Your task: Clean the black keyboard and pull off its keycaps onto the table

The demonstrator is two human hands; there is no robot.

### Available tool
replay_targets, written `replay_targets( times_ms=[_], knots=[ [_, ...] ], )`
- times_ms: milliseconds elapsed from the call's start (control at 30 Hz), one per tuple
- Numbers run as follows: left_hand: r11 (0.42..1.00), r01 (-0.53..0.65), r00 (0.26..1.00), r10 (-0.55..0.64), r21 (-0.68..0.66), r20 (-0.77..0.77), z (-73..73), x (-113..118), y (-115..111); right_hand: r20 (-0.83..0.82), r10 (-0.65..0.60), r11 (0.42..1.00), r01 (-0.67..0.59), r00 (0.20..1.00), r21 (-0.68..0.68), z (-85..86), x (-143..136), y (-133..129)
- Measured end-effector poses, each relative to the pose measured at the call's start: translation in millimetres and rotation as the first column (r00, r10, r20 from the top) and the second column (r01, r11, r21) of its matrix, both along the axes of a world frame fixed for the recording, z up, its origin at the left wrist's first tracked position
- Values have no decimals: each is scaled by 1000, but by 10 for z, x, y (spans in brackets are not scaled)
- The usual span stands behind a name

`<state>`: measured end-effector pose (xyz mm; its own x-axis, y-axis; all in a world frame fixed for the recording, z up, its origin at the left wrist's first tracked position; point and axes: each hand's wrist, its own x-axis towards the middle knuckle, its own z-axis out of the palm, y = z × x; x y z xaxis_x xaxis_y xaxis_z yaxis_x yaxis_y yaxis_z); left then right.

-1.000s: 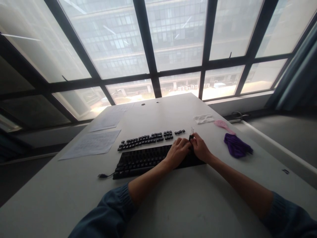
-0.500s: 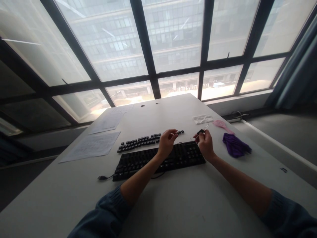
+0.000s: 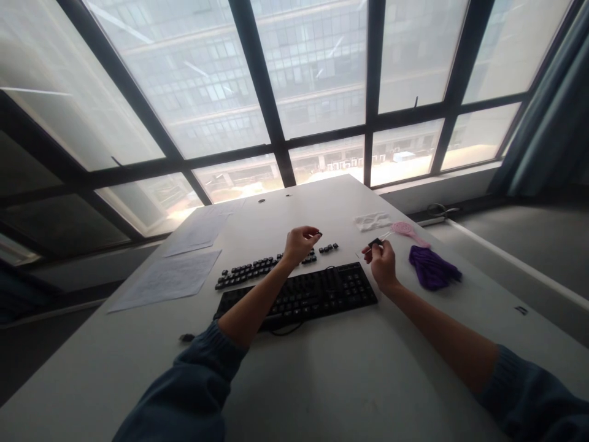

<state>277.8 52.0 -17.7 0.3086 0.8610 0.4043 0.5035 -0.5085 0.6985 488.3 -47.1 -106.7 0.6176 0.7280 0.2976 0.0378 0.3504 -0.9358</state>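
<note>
My left hand is raised over the far edge of the black keyboard, fingertips pinched on a small dark keycap. Beneath and around it, loose black keycaps lie in rows on the table behind the keyboard; my hand and forearm hide part of them. A short group of keycaps sits just right of that hand. Off the keyboard's far right corner, my right hand is closed around a keycap puller with a black body and thin wires.
Paper sheets lie on the left of the white table. On the right are a white cloth-like item, a pink brush and a purple cloth. A USB plug rests by my left sleeve. Windows stand beyond the table.
My left hand has moved up and slightly left, away from the keyboard, with the small keycap now showing at its fingertips. My right hand stays nearly in place with the puller.
</note>
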Motion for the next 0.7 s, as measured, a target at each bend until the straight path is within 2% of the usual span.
replay_targets(
  times_ms=[167, 333, 467, 567, 700],
  knots=[
    [999, -25, 986, 31, 37, -164, -40, 61, 52, -50, -22, 1000, 21, 999, -24, -5, 31, 27],
    [999, 33, 976, -32, 0, -215, -72, 155, 107, -103, -16, 999, 11, 995, -50, -78, 50, 67],
    [998, 47, 954, -36, 32, -299, -89, 172, 194, -116, -13, 999, 8, 993, -51, -124, 69, 98],
    [997, 74, 907, -54, 32, -418, -190, 145, 230, -129, -7, 999, 0, 992, -54, -129, 64, 108],
    [995, 95, 868, -73, 19, -491, -390, 114, 230, -130, 3, 998, -11, 992, -58, -129, 49, 107]
  ],
)
